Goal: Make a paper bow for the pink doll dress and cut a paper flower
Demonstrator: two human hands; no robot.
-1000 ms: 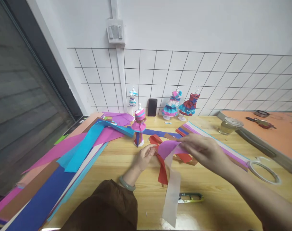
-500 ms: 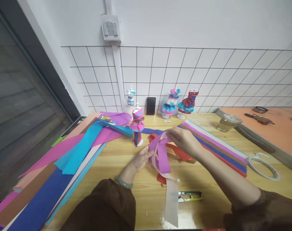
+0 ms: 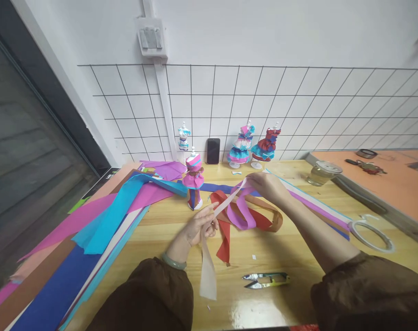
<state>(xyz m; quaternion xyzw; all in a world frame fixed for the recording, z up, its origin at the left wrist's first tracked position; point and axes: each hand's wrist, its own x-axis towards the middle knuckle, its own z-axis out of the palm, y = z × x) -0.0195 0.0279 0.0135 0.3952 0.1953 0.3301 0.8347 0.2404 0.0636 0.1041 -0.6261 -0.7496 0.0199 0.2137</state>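
Note:
A pale pink paper strip (image 3: pixel 208 276) is stretched between my hands. My left hand (image 3: pixel 197 229) pinches it near the middle of the table, and its loose end hangs down below the fingers. Farther up to the right, my right hand (image 3: pixel 266 186) grips the strip's other part with closed fingers. A purple strip (image 3: pixel 243 216) curls down beneath the right hand; I cannot tell if it is held too. Red (image 3: pixel 224 246) and brown (image 3: pixel 277 219) strips lie loosely curled on the wood under them. Yellow-handled thread snips (image 3: pixel 266 279) lie nearer me with blades apart.
A small dress form in pink (image 3: pixel 194 178) stands beyond my left hand. More dressed forms (image 3: pixel 239 151) and a phone (image 3: pixel 213 151) are by the wall. Layered coloured strips (image 3: pixel 67 271) cover the left side. At right are a tape roll (image 3: pixel 372 234) and a lidded jar (image 3: pixel 324 173).
My left hand has moved left and down, my right hand slightly right, drawing the pale pink strip taut. The purple strip has left my left hand and now droops below my right.

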